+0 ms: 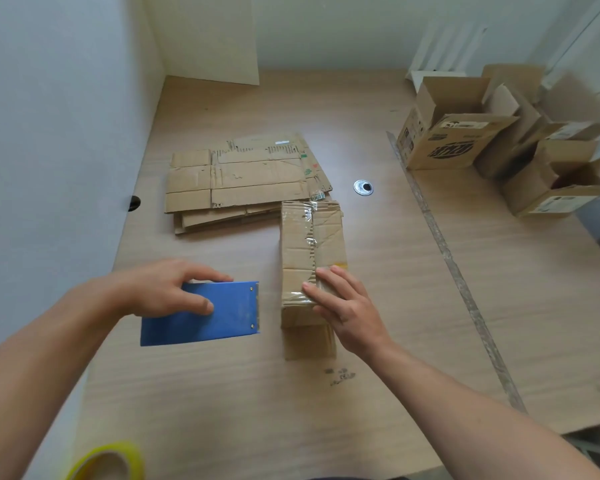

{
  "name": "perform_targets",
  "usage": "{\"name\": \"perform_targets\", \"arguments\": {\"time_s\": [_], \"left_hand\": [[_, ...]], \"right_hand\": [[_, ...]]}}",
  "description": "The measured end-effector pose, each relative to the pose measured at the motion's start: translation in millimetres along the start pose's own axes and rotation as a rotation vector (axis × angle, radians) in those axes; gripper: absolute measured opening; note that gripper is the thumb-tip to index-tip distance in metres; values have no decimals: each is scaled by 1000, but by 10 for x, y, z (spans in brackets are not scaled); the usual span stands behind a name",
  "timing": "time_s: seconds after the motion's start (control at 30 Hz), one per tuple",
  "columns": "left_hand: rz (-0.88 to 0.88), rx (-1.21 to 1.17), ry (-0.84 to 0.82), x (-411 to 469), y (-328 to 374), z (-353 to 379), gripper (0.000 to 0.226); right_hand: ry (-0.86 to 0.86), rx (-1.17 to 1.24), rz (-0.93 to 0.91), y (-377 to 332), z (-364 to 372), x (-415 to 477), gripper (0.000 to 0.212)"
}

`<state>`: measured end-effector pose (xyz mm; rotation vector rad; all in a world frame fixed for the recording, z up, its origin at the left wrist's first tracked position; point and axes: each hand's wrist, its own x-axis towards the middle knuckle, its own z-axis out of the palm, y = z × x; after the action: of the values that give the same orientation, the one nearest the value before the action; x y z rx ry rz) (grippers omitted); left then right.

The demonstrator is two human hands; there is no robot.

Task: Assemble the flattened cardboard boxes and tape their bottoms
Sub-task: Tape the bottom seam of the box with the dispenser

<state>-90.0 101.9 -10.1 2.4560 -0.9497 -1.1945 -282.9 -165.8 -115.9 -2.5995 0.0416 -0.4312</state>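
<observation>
My left hand (160, 289) pinches blue plate (222, 322); my right hand (347, 310), fingers flat, presses taped box (309, 240). Flattened cardboard stack (236, 176) beyond both hands.

**Pale wood desk (378, 306) in a white corner**

The wood-grain desk fills the frame, set into a corner: one white wall (49, 133) down the left, a back wall (326, 29) across the top. A round metal cable grommet (363, 187) sits right of centre. A worn grey strip (440, 237) runs diagonally down the right. Soft, even light.
</observation>
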Motion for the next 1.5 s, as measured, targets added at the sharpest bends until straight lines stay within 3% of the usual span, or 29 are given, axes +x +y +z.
{"name": "perform_targets", "arguments": {"time_s": [0.27,0.47,0.6,0.83,0.97,1.1,1.23,1.5], "left_hand": [[-51,350,223,358,283,279,56],[-77,398,339,346,435,444,57],[-113,415,445,246,612,600,46],[-234,481,486,257,867,777,25],[-195,405,509,284,778,916,31],[-183,265,540,205,537,1083,47],[-249,175,547,136,387,1108,49],[-306,15,638,25,174,860,53]], "right_hand": [[-42,31,30,2,-14,4,36],[-75,61,119,-50,-3,10,33],[-79,77,174,-100,13,14,30],[-98,98,241,-234,-12,49,27],[-125,-36,332,-318,-86,92,30],[-128,-232,429,-437,-119,356,60],[-307,-253,529,-488,-62,562,83],[-538,-353,365,-350,-308,452,78]]}}
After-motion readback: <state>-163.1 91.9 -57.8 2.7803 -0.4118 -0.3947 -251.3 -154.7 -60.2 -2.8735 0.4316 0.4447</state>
